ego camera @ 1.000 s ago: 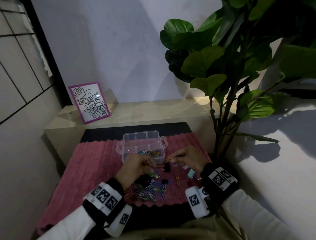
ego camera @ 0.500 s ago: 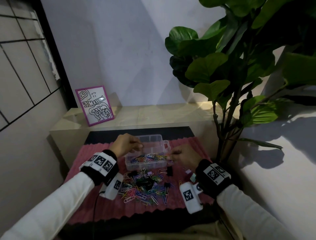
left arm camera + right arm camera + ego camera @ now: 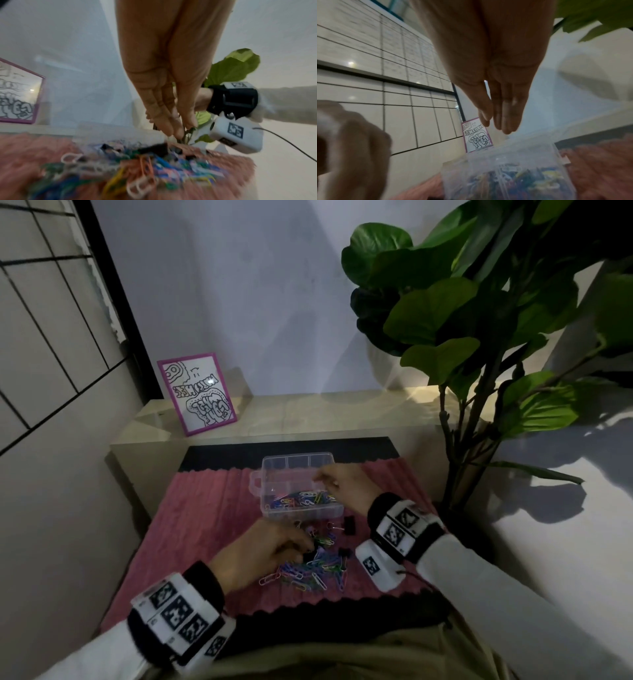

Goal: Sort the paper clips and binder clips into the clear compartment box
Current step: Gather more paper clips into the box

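Left hand is dropping back from the clear compartment box to the loose clips, fingers bunched, grasp unclear; right hand is hovering over the box, fingers loosely extended; next, a clean single-clip pinch.

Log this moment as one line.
left hand: over loose clip pile | right hand: over clear box | paper clips: near compartment

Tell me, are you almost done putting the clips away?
Not yet. Many paper clips already fill the clear box's near compartment. The right hand hovers over the box; the left hand reaches into the pile. Black binder clips remain on the mat.
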### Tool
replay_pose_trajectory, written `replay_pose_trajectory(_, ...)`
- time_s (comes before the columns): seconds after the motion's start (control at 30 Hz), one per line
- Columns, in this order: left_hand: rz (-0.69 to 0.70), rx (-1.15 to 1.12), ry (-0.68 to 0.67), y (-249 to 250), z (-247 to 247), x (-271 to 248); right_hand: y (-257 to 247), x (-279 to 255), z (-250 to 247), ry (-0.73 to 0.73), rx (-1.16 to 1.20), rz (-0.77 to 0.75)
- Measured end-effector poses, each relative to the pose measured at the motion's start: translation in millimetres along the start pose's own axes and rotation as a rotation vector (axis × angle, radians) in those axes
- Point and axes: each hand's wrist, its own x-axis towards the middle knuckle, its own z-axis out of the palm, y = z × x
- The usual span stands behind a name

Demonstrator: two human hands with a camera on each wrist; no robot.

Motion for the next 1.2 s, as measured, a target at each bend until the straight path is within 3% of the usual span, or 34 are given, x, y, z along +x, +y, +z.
replay_pose_trajectory(0.1, 0.004, 0.135, -0.082, 7, 23, -3, 4, -38, 4, -0.082, -0.071, -0.13)
replay_pose_trajectory(0.23, -0.102, 0.276, -0.09, 10, 48, 1, 17, -72, 26, -0.216, -0.138, -0.143)
replay_pose_trajectory(0.4, -0.118, 0.245, -0.005, 10, 55, 9, 26, -73, 48, -0.331, -0.225, -0.089)
replay_pose_trajectory(0.63, -0.119, 0.258, 0.029, 10, 56, 15, 31, -70, 39, -0.428, -0.203, -0.105)
replay_pose_trajectory(0.9, -0.079, 0.178, 0.087, 5, 49, 25, 34, -66, 32, -0.235, -0.234, -0.012)
replay_pose_trajectory(1.03, -0.046, 0.065, 0.105, -2, 45, 26, 31, -67, 29, -0.168, -0.312, -0.056)
replay_pose_trajectory(1.2, 0.022, 0.093, 0.017, -8, 48, 12, 24, -69, 38, -0.327, -0.387, -0.152)
